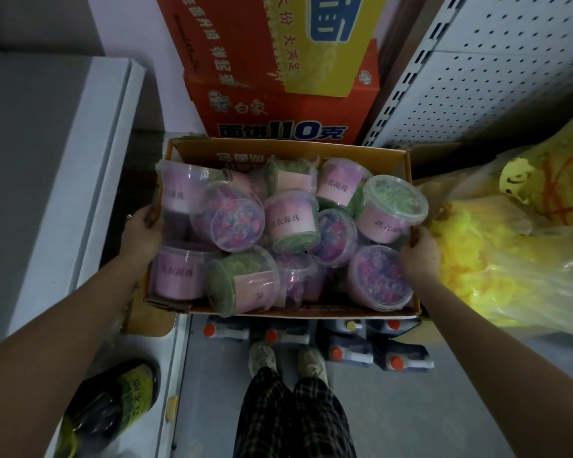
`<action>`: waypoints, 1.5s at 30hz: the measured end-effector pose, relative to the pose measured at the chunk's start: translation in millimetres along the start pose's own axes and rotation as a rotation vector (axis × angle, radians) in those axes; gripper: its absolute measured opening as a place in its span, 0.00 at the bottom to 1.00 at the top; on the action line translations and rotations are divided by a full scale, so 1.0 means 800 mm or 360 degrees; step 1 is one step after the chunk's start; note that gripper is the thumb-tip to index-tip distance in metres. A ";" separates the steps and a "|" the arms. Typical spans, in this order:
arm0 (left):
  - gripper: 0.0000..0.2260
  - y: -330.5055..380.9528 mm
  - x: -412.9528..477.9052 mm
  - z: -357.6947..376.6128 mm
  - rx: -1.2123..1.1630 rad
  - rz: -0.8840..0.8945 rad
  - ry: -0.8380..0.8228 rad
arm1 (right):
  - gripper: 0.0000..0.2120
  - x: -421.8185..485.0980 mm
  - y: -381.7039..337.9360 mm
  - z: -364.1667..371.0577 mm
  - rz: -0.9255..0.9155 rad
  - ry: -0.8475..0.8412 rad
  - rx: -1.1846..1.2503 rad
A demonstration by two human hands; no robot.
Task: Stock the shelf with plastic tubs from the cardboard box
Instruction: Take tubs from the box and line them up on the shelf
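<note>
Head view: your left hand grips the left wall of the box, curled over its rim, and your right hand clamps the right wall likewise, so neither is free. The tubs lie heaped and tilted inside, a few above the rim; keep the box level, or the top green one by your right hand will likely roll out. The bottles crowd the floor beneath and a bag lies just beside at right, so set the box down clear of both, near the shelf, before you pick.
</note>
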State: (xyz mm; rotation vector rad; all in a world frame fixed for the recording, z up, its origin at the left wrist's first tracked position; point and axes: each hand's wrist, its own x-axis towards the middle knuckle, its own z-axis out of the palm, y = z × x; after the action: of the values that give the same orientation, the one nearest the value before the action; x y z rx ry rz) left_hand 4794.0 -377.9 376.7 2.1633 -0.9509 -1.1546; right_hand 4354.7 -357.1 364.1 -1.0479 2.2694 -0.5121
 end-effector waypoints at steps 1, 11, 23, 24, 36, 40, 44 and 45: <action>0.15 0.002 -0.002 0.000 -0.0004 0.0028 0.0008 | 0.15 -0.002 -0.003 -0.001 0.0001 0.0006 0.0006; 0.21 0.031 -0.055 -0.027 0.0141 0.0201 0.0159 | 0.15 -0.048 -0.034 -0.018 -0.0144 0.0069 0.0017; 0.21 0.026 -0.122 -0.055 -0.0104 0.0105 0.0107 | 0.22 -0.186 -0.101 0.006 -0.0439 -0.0390 0.0356; 0.20 0.024 -0.125 -0.056 -0.0109 0.0111 0.0100 | 0.23 -0.196 -0.106 0.013 -0.0490 -0.0487 0.0323; 0.14 -0.011 -0.158 -0.065 -0.0054 0.0069 0.0025 | 0.37 -0.225 -0.139 0.097 -0.1363 -0.0907 -0.0537; 0.11 -0.021 -0.155 -0.063 0.0032 0.0106 0.0007 | 0.39 -0.218 -0.141 0.112 -0.1536 -0.0914 -0.0829; 0.13 -0.045 -0.130 -0.060 0.0179 0.0176 -0.0153 | 0.44 -0.206 -0.142 0.120 -0.1620 -0.0922 -0.1008; 0.13 -0.063 -0.114 -0.054 0.0253 0.0197 -0.0195 | 0.45 -0.204 -0.141 0.120 -0.1653 -0.0903 -0.1020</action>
State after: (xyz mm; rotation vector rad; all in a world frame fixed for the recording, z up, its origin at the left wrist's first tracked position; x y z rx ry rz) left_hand 4811.9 -271.4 408.7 2.1404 -1.2503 -1.1982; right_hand 4564.6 -309.2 410.4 -2.3329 1.2498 0.1797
